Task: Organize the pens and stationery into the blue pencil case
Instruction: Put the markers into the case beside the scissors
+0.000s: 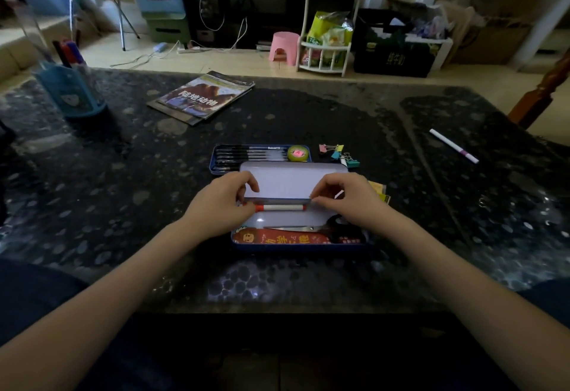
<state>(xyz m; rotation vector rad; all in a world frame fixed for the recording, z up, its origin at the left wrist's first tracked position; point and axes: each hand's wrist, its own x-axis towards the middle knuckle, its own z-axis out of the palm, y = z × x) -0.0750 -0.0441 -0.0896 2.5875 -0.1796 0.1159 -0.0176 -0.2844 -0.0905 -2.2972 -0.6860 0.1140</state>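
Blue pencil case [296,247]: open on the dark table [401,205], near edge, scissors [308,228] inside.
Left hand [222,202]: fingers pinch the pale inner tray [287,184] at its left end.
Right hand [348,199]: pinches the tray's right end.
Red-capped pen [280,207]: under the tray's front edge.
Far tray [222,159]: black pens, tape roll [298,153].
Binder clips [337,153]: just beside it.
White pen [453,145]: well apart, right.

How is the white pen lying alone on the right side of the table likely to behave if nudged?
The white pen looks slim and round, so it would probably roll across the glossy table. It seems light and stiff, likely sliding easily.
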